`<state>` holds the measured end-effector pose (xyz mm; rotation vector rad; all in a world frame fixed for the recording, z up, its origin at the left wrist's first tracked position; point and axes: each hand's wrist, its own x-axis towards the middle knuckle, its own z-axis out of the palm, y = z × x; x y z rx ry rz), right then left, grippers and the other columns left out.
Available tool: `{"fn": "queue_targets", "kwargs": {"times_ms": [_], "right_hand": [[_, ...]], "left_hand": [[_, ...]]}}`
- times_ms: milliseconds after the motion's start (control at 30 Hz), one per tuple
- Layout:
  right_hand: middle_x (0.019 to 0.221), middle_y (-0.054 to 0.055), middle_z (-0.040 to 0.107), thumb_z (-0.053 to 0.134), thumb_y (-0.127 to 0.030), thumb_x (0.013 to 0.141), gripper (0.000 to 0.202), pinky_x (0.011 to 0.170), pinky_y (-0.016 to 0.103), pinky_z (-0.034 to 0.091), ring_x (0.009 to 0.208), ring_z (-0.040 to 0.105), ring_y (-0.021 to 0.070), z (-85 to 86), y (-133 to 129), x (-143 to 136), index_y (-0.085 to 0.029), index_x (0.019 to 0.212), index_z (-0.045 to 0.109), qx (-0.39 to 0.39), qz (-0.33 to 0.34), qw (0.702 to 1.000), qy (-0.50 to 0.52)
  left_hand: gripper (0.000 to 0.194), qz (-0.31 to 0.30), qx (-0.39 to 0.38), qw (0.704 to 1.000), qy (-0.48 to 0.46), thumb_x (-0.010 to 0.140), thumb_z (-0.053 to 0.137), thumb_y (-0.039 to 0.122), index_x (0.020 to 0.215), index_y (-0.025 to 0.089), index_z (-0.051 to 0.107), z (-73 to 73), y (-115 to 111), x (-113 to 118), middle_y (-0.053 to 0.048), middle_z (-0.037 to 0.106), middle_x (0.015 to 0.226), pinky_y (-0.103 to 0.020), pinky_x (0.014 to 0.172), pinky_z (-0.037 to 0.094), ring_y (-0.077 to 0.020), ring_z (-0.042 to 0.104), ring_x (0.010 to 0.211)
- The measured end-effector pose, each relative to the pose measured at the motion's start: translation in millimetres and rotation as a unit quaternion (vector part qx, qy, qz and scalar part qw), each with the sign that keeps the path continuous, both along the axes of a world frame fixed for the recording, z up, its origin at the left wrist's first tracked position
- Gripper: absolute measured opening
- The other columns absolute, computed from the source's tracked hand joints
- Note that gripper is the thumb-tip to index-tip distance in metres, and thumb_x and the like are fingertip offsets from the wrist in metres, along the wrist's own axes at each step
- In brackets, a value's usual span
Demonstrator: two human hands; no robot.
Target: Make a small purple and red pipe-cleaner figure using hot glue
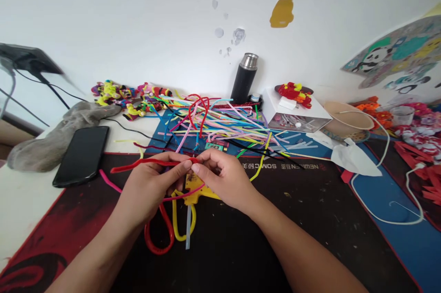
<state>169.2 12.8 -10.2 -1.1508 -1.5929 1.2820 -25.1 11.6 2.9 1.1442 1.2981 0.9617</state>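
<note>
A fuzzy red pipe cleaner [132, 164] runs across both hands, its free end sticking out to the left. My left hand [160, 178] pinches it between thumb and fingers. My right hand [218, 171] grips the same strip right beside, and the thumbs almost touch. Beneath the hands lies a yellow hot glue gun [191, 195], partly hidden, with a clear glue stick [188, 228] poking out toward me. Scissors with one red handle loop [159, 233] and one yellow loop rest there too, their blades covered. A pink pipe cleaner [110, 182] passes below the left hand.
A heap of colourful pipe cleaners [220, 121] spreads behind the hands. Around it stand a black thermos [244, 79], a white drawer box [296, 114] and a beige bowl [347, 116]. At left are a phone [81, 155], a grey plush [58, 134] and small fuzzy figures [113, 93].
</note>
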Motion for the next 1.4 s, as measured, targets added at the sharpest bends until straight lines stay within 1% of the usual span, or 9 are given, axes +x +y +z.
{"fn": "queue_targets", "kwargs": {"times_ms": [100, 200, 333, 500, 733, 867, 1033, 1233, 1400], "right_hand": [[0.070, -0.004, 0.061, 0.071, -0.044, 0.100, 0.024, 0.056, 0.025, 0.038, 0.059, 0.051, 0.0123, -0.4, -0.8, -2.0, -0.022, 0.095, 0.065, -0.001, -0.001, 1.000, 0.011], [0.066, -0.005, 0.059, 0.069, -0.042, 0.099, 0.022, 0.054, 0.025, 0.036, 0.055, 0.048, 0.0116, 0.5, -0.8, -2.1, -0.022, 0.091, 0.065, -0.011, -0.008, 1.000, 0.022], [0.063, -0.006, 0.056, 0.069, -0.040, 0.098, 0.021, 0.052, 0.024, 0.035, 0.052, 0.047, 0.0112, 3.1, 0.5, 0.0, -0.023, 0.088, 0.063, -0.019, -0.019, 0.999, 0.038], [0.058, -0.008, 0.050, 0.069, -0.045, 0.097, 0.026, 0.048, 0.024, 0.032, 0.048, 0.044, 0.0107, 6.5, 2.0, 2.1, -0.023, 0.086, 0.061, -0.030, -0.031, 0.998, 0.037], [0.057, -0.008, 0.049, 0.069, -0.044, 0.097, 0.025, 0.048, 0.025, 0.031, 0.047, 0.042, 0.0108, 8.9, 0.7, 1.6, -0.023, 0.085, 0.060, -0.031, -0.021, 0.998, 0.043], [0.056, -0.008, 0.048, 0.070, -0.044, 0.097, 0.026, 0.049, 0.025, 0.031, 0.048, 0.041, 0.0112, 8.6, 1.0, 2.2, -0.023, 0.085, 0.059, -0.025, -0.022, 0.999, 0.030], [0.056, -0.008, 0.048, 0.071, -0.047, 0.096, 0.028, 0.048, 0.025, 0.030, 0.048, 0.042, 0.0111, 5.2, 3.6, 3.6, -0.023, 0.085, 0.061, -0.018, -0.039, 0.999, 0.027], [0.053, -0.009, 0.046, 0.074, -0.051, 0.094, 0.032, 0.046, 0.024, 0.028, 0.044, 0.039, 0.0098, 6.1, 5.8, 5.8, -0.024, 0.083, 0.060, -0.031, -0.048, 0.997, 0.055], [0.053, -0.010, 0.046, 0.074, -0.050, 0.094, 0.033, 0.045, 0.024, 0.026, 0.043, 0.039, 0.0091, 5.9, 6.2, 6.9, -0.024, 0.082, 0.059, -0.039, -0.053, 0.995, 0.075]], "left_hand": [[0.033, 0.003, -0.001, 0.999, -0.040, 0.078, 0.093, 0.046, 0.091, 0.018, 0.081, -3.8, -0.4, 3.7, 0.003, 0.062, 0.057, -0.022, 0.046, 0.034, -0.0116, 0.049, 0.049], [0.033, -0.014, -0.003, 0.999, -0.052, 0.083, 0.090, 0.048, 0.096, 0.018, 0.081, -8.0, 0.0, 2.6, 0.003, 0.062, 0.058, -0.022, 0.047, 0.033, -0.0112, 0.047, 0.050], [0.040, -0.030, -0.004, 1.000, 0.006, 0.086, 0.087, 0.055, 0.108, 0.021, 0.082, -10.8, 0.3, -3.7, 0.003, 0.063, 0.062, -0.023, 0.048, 0.031, -0.0122, 0.046, 0.052], [0.039, -0.033, 0.025, 0.997, 0.069, 0.080, 0.090, 0.056, 0.099, 0.022, 0.085, -8.0, 0.6, -6.5, -0.002, 0.074, 0.075, -0.025, 0.055, 0.043, -0.0162, 0.058, 0.062], [0.035, 0.005, 0.050, 0.994, 0.093, 0.082, 0.089, 0.057, 0.091, 0.024, 0.086, -5.4, -2.4, -3.9, -0.002, 0.074, 0.071, -0.024, 0.051, 0.042, -0.0167, 0.060, 0.060], [0.037, 0.020, 0.041, 0.998, 0.046, 0.080, 0.091, 0.057, 0.089, 0.021, 0.086, -6.4, -1.9, -6.2, -0.001, 0.068, 0.063, -0.024, 0.050, 0.041, -0.0150, 0.055, 0.055], [0.030, 0.059, 0.038, 0.998, -0.002, 0.079, 0.092, 0.048, 0.073, 0.020, 0.082, -2.7, 2.0, -7.6, 0.001, 0.063, 0.054, -0.024, 0.047, 0.038, -0.0127, 0.050, 0.049], [0.024, 0.137, 0.038, 0.979, -0.148, 0.068, 0.098, 0.034, 0.073, 0.018, 0.081, 6.9, 6.9, -4.4, -0.002, 0.073, 0.068, -0.021, 0.043, 0.030, -0.0093, 0.052, 0.050], [0.025, 0.184, 0.039, 0.965, -0.184, 0.068, 0.098, 0.029, 0.074, 0.017, 0.077, 11.2, 10.0, -8.6, 0.001, 0.068, 0.064, -0.020, 0.042, 0.029, -0.0084, 0.052, 0.050]]}}
